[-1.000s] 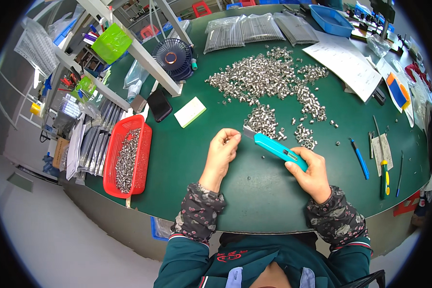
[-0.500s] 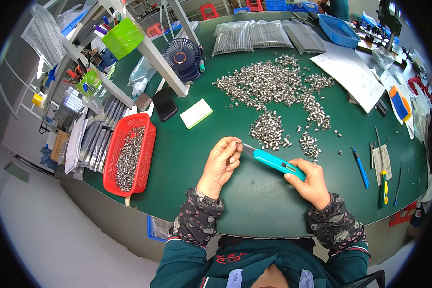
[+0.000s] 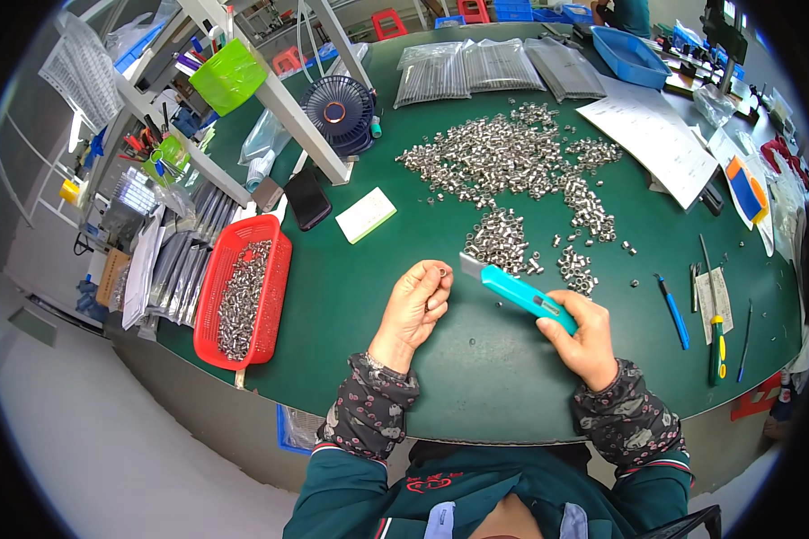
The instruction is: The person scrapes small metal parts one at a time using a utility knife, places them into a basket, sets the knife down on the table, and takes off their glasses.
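Observation:
Between the thumb and finger of my left hand (image 3: 414, 301) is a small metal ring (image 3: 442, 271), its other fingers curled in. My right hand (image 3: 582, 334) is closed around the handle of a turquoise utility knife (image 3: 526, 296). The knife's blade (image 3: 470, 265) is out and points toward the ring, with a small gap between them. Just beyond the knife lies a small heap of short metal sleeves (image 3: 494, 241), and a larger heap of the same pieces (image 3: 494, 153) spreads farther back on the green table (image 3: 476, 386).
At the left stands a red basket (image 3: 279, 287) of metal pieces, near a phone (image 3: 308, 198), a note pad (image 3: 366, 216) and a dark fan (image 3: 339, 112). A blue-handled tool (image 3: 673, 314) and a screwdriver (image 3: 717, 350) lie at the right. Bagged tubes (image 3: 431, 76) lie behind.
My right hand has drawn the knife back slightly up and to the right, so its blade has come away from the ring. My left hand has hardly moved.

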{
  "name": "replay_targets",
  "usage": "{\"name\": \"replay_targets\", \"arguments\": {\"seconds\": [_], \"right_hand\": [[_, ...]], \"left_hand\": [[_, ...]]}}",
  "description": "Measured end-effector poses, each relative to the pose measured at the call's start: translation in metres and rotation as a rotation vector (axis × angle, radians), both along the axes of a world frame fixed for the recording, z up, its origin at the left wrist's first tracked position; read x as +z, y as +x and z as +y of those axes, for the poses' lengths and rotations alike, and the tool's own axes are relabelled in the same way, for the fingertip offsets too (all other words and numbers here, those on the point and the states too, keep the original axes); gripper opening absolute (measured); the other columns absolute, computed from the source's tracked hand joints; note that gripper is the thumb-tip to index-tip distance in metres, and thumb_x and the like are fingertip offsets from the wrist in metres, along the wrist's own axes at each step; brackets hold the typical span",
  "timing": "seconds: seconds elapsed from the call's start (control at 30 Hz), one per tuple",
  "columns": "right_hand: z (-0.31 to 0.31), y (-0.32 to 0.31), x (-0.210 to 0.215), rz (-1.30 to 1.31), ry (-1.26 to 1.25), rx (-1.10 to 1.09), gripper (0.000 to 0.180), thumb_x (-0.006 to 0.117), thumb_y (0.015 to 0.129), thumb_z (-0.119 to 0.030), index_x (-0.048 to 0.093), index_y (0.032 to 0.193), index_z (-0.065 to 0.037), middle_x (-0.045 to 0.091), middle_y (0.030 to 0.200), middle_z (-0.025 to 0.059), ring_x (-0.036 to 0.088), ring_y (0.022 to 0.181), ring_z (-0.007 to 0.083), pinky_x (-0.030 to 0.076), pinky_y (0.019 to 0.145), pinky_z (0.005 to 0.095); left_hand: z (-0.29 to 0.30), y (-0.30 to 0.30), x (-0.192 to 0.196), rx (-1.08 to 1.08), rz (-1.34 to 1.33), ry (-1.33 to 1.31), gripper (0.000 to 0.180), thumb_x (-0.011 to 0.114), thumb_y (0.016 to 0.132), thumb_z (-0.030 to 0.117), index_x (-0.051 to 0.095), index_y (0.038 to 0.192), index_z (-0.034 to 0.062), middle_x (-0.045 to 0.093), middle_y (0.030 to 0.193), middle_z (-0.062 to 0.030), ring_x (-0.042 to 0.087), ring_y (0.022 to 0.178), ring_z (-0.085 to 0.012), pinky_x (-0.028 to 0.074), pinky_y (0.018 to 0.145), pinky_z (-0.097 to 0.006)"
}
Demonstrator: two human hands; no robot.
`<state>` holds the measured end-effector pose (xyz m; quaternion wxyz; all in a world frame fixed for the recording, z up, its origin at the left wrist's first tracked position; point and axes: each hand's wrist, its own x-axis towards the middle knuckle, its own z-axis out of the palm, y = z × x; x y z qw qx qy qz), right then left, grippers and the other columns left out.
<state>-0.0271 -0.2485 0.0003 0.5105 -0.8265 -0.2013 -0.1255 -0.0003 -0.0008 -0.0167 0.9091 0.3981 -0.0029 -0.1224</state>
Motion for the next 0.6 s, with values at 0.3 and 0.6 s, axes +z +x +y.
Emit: {"name": "replay_targets", "arguments": {"seconds": [0.3, 0.6], "right_hand": [[-0.0009, 0.0002, 0.0012, 0.113, -0.064, -0.005, 0.025, 0.067, 0.071, -0.019, 0.061, 0.088, -0.003, 0.060, 0.074, 0.0133, 0.059, 0.063, 0.0279, 0.046, 0.057, 0.0328], [0.0003, -0.0003, -0.0016, 0.195, -0.056, 0.017, 0.024, 0.067, 0.071, -0.020, 0.061, 0.089, -0.004, 0.061, 0.075, 0.0131, 0.059, 0.064, 0.0284, 0.046, 0.056, 0.0336]], "left_hand": [[-0.0038, 0.0005, 0.0074, 0.053, 0.015, 0.080, 0.016, 0.048, 0.089, 0.008, 0.054, 0.103, 0.0038, 0.054, 0.086, -0.0039, 0.036, 0.053, -0.0022, 0.026, 0.037, -0.013], [-0.0003, 0.0026, -0.0003, 0.034, -0.013, 0.041, 0.014, 0.048, 0.088, 0.008, 0.053, 0.102, 0.0047, 0.054, 0.086, -0.0046, 0.037, 0.053, -0.0029, 0.026, 0.037, -0.013]]}}
